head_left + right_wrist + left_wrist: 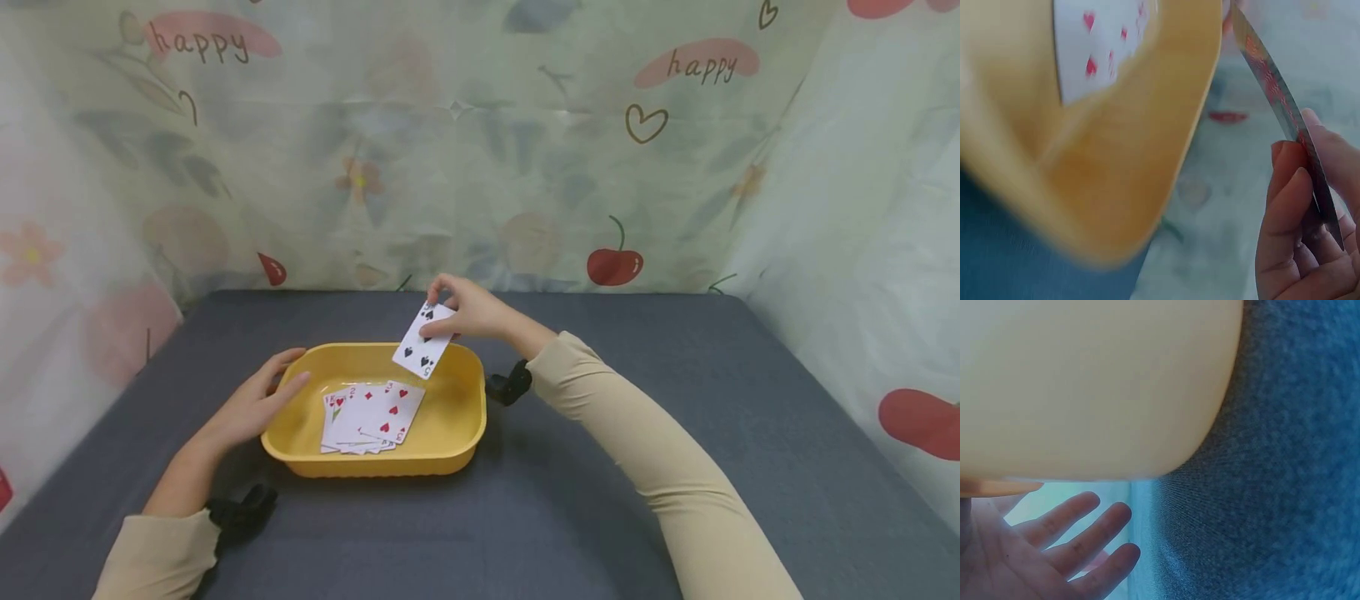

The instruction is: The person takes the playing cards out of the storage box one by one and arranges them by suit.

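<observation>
Pinching a spade card (417,346) between thumb and fingers, the right hand (474,310) holds it tilted above the far right part of the yellow tray (375,467); inside the tray, left of centre, a loose pile of cards (366,418) lies, with red hearts showing; the left hand (251,407), its fingers extended and spread, is at the tray's left end; dark cloth (585,517) lies beneath.
</observation>
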Demonstrator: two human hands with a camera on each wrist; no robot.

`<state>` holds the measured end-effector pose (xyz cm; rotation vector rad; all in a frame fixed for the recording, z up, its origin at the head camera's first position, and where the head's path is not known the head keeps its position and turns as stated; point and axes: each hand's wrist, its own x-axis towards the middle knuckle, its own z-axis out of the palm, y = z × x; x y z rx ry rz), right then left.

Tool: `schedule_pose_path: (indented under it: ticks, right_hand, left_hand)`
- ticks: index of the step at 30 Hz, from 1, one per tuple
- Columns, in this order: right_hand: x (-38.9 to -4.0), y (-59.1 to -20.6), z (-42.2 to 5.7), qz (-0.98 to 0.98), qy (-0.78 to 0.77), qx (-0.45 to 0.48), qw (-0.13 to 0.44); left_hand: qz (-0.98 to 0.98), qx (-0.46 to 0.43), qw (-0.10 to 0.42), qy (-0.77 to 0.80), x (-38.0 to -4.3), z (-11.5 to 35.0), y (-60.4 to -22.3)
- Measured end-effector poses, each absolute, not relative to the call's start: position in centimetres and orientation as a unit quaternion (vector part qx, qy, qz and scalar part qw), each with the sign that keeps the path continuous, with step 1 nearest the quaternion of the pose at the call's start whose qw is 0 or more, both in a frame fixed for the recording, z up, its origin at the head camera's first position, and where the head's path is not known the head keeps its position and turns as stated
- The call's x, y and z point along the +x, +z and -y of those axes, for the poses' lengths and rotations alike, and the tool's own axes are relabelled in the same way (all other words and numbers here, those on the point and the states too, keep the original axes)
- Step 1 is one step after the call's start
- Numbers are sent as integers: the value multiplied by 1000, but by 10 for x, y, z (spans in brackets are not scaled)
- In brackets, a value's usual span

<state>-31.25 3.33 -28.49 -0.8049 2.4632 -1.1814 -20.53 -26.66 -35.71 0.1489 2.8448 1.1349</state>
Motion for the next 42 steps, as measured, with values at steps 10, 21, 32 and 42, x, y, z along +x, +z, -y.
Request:
schedule_pose_path:
  ticks: [10,21,32,42]
  right_hand:
    - [-338,-290,-90,-890,-386,-231,70]
    - [-363,-315,-119,-909,-362,-176,110]
    - [-370,-343,-116,-924,-337,-147,105]
    - [-371,-352,-108,-925,-348,-116,98]
  left_hand:
    - [-927,44,41,370,-205,265,-357]
    - [-928,36,44,368,-205,264,-357]
    - [-928,41,42,368,-206,263,-357]
    - [-926,40,38,373,-204,265,-357]
